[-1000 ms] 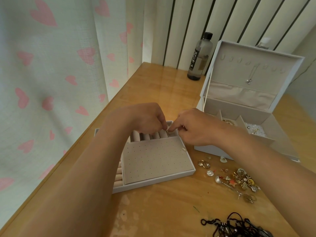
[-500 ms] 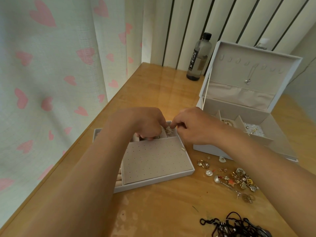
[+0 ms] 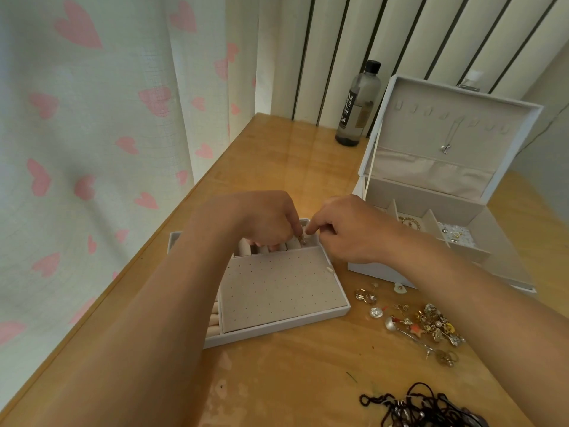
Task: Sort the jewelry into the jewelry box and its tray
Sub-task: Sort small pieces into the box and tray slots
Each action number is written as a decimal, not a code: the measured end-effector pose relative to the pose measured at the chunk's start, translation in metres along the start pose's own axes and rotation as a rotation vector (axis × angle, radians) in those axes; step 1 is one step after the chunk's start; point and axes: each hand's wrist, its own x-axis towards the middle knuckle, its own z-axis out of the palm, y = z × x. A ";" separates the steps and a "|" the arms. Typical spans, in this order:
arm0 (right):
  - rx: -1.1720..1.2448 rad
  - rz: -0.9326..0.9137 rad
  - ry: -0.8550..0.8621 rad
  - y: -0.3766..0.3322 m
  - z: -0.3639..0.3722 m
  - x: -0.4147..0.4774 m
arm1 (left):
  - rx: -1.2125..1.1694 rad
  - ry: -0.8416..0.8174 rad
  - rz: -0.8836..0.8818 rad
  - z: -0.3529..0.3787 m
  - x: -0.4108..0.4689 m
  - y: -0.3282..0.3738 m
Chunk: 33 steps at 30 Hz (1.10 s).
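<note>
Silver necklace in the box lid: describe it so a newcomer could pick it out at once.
Find the open white jewelry box on the right of the table. Its raised lid is lined in beige, with a row of small hooks. The silver necklace hangs near the middle of that row, on the only hook bearing anything.

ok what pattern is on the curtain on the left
Pink hearts scattered on a white curtain with a fine grid weave; it shows in the head view.
</note>
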 end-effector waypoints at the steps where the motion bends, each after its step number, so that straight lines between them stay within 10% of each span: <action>1: -0.005 -0.006 -0.016 -0.001 0.000 0.000 | -0.003 0.010 0.002 0.000 0.000 0.000; 33: 0.033 -0.074 -0.037 -0.007 -0.007 -0.003 | 0.007 0.028 0.000 0.003 0.004 0.000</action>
